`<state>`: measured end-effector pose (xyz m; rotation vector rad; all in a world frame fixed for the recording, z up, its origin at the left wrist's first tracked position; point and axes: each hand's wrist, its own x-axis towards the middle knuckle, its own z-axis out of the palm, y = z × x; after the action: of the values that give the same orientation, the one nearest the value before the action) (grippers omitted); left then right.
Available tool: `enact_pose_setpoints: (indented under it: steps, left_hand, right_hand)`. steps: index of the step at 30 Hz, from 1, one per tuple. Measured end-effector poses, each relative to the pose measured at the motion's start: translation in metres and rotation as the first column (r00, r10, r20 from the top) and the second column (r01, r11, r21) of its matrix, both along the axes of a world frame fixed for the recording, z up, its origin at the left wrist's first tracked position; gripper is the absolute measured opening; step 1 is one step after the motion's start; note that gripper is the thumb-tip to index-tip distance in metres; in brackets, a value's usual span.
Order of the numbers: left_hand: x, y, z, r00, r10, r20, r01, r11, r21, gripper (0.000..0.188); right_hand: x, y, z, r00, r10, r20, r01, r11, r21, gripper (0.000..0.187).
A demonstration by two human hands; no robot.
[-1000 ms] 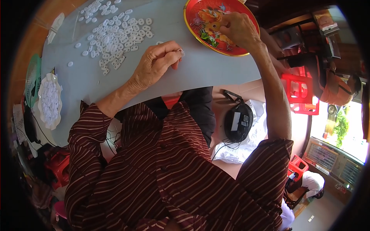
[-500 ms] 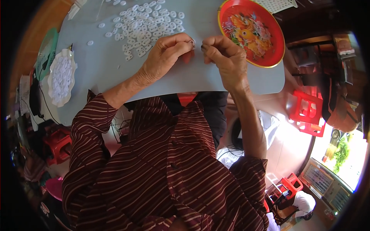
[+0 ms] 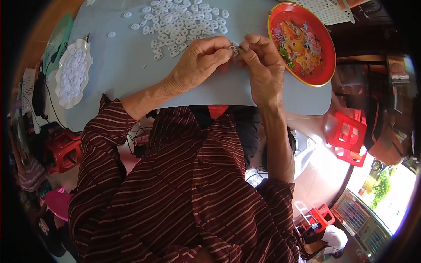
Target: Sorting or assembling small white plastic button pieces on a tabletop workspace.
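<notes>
Both hands' fingers (image 3: 224, 47) pinched together on one small, seemingly white ring (image 3: 234, 47).

Pale blue desk (image 3: 131, 74) under scattered work.
Strewn near the far edge with small white rings (image 3: 180, 22); bearing a red patterned tray (image 3: 322, 65) at right, a white dish of rings (image 3: 83, 52) at left.

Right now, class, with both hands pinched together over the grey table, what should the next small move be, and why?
Probably press the small white piece together between the fingertips. The left hand and right hand already meet on it, above the grey table, with the pile of white rings just beyond and the red tray beside.
</notes>
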<state>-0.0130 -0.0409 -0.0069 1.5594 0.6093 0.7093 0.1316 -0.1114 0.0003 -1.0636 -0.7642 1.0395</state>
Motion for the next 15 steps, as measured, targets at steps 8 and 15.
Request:
enact_pose_setpoints:
  steps: [8,15]
  left_hand:
    - [0.0009,-0.0020,0.0008,0.999,-0.013,0.034,0.013,1.000,0.019,0.017]
    - [-0.0036,0.0001,-0.0010,0.997,-0.074,0.002,0.073,0.997,0.023,0.017]
  right_hand:
    - [-0.0015,-0.0010,0.0009,0.999,-0.013,0.029,0.013,1.000,0.000,0.022]
    - [0.0044,-0.0033,0.0028,0.980,0.036,0.196,-0.032,0.999,-0.025,0.013]
